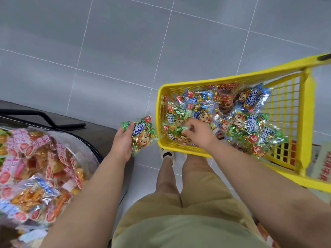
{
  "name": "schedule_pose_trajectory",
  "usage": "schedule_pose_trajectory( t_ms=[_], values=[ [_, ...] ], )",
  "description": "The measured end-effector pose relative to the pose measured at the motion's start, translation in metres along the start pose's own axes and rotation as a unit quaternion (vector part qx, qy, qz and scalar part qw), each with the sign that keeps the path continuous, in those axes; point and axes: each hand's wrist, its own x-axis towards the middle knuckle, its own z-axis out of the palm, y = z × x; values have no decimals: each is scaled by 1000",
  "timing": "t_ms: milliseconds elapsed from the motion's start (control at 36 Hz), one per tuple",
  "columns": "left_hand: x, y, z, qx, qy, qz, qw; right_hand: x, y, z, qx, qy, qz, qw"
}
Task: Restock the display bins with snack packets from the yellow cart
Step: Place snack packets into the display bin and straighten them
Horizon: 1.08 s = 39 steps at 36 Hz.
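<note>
The yellow cart [158, 111] stands at the right, filled with several green, blue and red snack packets [249, 126]. My left hand [122, 142] grips a green snack packet [142, 134] just left of the cart's near corner. Inside the cart my right hand [198, 131] reaches down with its fingers curled round another green packet [176, 129] in the pile. At the lower left a clear display bin [89, 151] holds several pink and orange snack packets [35, 169].
Grey tiled floor [125, 42] spreads ahead. A dark stand with a black bar [44, 116] carries the bin at the left. My legs and one shoe [167, 154] are below the cart. A red-and-white box [322, 161] sits at the far right edge.
</note>
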Motion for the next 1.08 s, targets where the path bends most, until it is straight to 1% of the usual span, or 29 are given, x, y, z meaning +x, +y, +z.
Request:
schedule_pose_trajectory(
  t_ms=[28,83,139,167,250,306,389,472,528,556,583,639,667,722,778,833,889,944,1028,1083],
  values=[
    [-2,1,2,9,0,4,1000,-6,-2,-9,23,15,1,1000],
    [-4,2,5,29,0,7,1000,-18,-6,-27,125,29,15,992],
    [-6,2,11,48,-13,6,999,-27,-12,-42,231,7,38,972],
    [-7,2,15,53,-28,7,998,-30,-16,-47,256,-12,54,965],
    [-14,5,27,70,-74,10,995,-30,-24,-47,265,-55,66,960],
    [-18,8,34,82,-104,2,991,-26,-30,-40,299,-69,72,949],
    [-24,10,40,105,-142,5,984,-17,-39,-22,344,-50,102,932],
    [-25,11,34,134,-164,33,977,-7,-47,-3,323,-34,107,940],
    [-22,11,28,132,-149,40,979,1,-50,5,316,-24,99,943],
    [-21,11,24,118,-130,41,984,6,-48,7,298,-4,97,950],
    [-18,10,20,103,-113,39,987,12,-45,9,254,28,95,962],
    [-14,8,12,72,-78,31,994,26,-35,10,111,93,98,985],
    [-11,6,8,63,-62,30,996,33,-30,10,42,101,102,989],
    [-7,2,-1,45,-37,20,998,43,-23,14,-69,69,101,990],
    [-5,-2,-8,30,-14,12,999,48,-23,20,-159,36,100,982],
    [-3,-6,-14,24,4,5,1000,51,-27,26,-231,43,107,966],
    [-2,-9,-18,21,12,0,1000,52,-30,31,-280,59,119,951],
    [-1,-12,-21,22,14,-8,1000,54,-30,33,-315,51,138,938],
    [-1,-14,-23,38,9,-12,999,56,-26,32,-338,-11,161,927],
    [-2,-14,-23,47,6,-7,999,52,-25,29,-323,-62,131,935]
  ],
)
